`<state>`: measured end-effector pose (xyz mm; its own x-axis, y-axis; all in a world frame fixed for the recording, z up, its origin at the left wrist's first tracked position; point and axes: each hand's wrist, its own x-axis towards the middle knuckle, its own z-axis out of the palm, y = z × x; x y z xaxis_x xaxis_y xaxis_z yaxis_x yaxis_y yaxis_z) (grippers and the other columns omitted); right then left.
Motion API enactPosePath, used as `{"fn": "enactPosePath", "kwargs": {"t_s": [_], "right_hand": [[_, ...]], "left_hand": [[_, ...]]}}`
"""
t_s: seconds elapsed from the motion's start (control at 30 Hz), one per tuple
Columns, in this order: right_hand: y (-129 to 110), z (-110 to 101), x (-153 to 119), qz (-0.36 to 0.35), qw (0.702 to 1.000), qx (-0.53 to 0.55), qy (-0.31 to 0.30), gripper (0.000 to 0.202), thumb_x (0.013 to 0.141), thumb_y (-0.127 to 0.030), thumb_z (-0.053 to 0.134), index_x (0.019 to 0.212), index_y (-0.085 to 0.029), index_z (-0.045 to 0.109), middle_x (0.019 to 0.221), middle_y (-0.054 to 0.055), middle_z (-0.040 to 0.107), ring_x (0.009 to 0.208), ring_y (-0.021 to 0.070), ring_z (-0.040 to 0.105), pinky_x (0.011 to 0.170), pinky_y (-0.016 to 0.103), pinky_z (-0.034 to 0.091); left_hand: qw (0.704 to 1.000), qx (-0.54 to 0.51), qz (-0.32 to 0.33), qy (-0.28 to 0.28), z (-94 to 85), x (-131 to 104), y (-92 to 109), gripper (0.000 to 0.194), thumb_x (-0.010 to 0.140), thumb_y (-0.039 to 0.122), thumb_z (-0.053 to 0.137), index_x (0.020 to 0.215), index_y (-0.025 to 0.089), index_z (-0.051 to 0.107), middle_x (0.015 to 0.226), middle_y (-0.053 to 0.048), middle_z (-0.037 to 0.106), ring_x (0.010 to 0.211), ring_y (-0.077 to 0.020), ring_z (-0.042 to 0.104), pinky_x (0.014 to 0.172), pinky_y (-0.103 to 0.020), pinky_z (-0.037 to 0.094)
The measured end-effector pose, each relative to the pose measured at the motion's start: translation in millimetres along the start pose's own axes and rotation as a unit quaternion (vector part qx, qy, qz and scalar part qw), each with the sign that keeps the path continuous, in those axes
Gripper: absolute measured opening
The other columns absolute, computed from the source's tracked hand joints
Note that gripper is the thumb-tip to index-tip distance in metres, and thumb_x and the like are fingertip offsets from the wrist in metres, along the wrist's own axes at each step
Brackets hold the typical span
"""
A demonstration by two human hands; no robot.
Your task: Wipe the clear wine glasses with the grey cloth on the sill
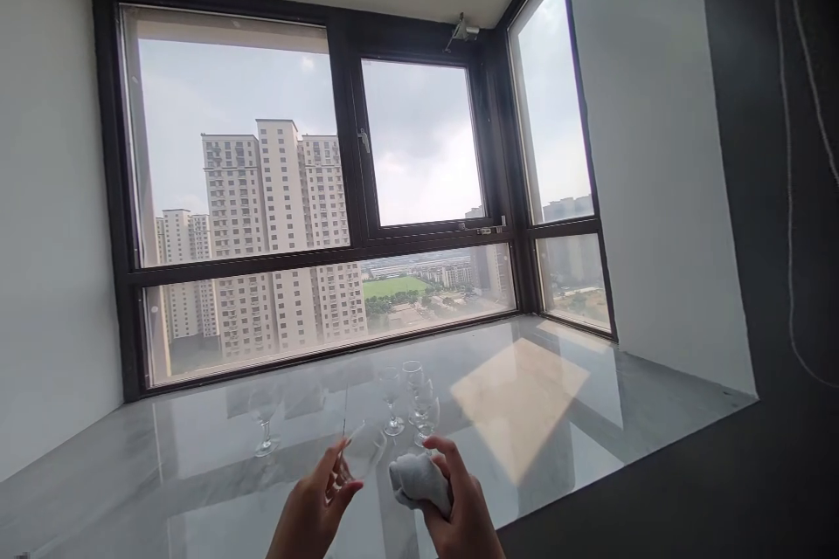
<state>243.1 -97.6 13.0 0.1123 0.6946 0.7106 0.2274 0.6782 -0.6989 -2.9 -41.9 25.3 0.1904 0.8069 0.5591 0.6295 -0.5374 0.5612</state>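
My left hand [321, 493] is closed around a clear wine glass [364, 452], which is tilted with its bowl toward the right. Fingers hide the lower part of that glass. Bunched in my right hand [459, 502] is a grey cloth [419, 482], close beside the held glass but apart from it. Beyond my hands, a stemmed glass [391, 419] stands upright on the sill, with several more glasses [425, 410] overlapping just to its right. Farther left, another wine glass [265, 419] stands by itself.
The glossy marble sill [216, 489] carries everything, its front edge running diagonally at lower right. Dark window frames [315, 260] close off the back and right. A patch of sunlight [517, 402] lies right of the glasses. White cords [788, 192] hang at far right.
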Motion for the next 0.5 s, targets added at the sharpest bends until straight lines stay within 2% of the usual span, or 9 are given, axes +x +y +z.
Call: {"fn": "enactPosePath", "kwargs": {"t_s": [0.1,0.2,0.37,0.5], "right_hand": [[4,1,-2,-0.013,1.000,-0.013,-0.017,0.064,0.059,-0.013,0.054,0.121,-0.025,0.049,0.079,-0.004,0.067,0.064,0.0143,0.059,0.061,0.020,0.046],[7,-1,-2,-0.008,0.999,-0.029,-0.021,0.066,0.056,-0.012,0.053,0.121,-0.026,0.050,0.081,-0.002,0.068,0.066,0.0154,0.061,0.060,0.020,0.046],[1,-6,1,0.010,0.999,-0.036,-0.023,0.063,0.059,-0.012,0.052,0.121,-0.024,0.050,0.082,-0.001,0.068,0.066,0.0154,0.061,0.061,0.020,0.046],[-8,-9,3,0.006,1.000,-0.020,-0.006,0.060,0.063,-0.013,0.052,0.122,-0.023,0.050,0.084,0.000,0.068,0.068,0.0159,0.062,0.065,0.021,0.049]], "left_hand": [[0.998,0.016,0.028,-0.051,22.9,-4,21,0.052,0.084,0.057,0.061,0.127,0.027,0.060,0.079,-0.001,0.072,0.062,-0.0181,0.066,0.062,-0.025,0.053],[0.995,0.050,0.054,-0.072,34.0,-4,24,0.050,0.082,0.056,0.064,0.124,0.029,0.063,0.075,-0.001,0.073,0.062,-0.0197,0.068,0.059,-0.024,0.053],[0.976,0.073,0.166,-0.123,37.9,-7,15,0.052,0.085,0.051,0.065,0.132,0.031,0.056,0.081,-0.002,0.075,0.062,-0.0178,0.070,0.059,-0.022,0.053],[0.970,0.007,0.220,-0.105,45.3,-12,-4,0.055,0.087,0.053,0.063,0.134,0.029,0.053,0.074,-0.001,0.071,0.054,-0.0141,0.063,0.054,-0.020,0.051]]}}
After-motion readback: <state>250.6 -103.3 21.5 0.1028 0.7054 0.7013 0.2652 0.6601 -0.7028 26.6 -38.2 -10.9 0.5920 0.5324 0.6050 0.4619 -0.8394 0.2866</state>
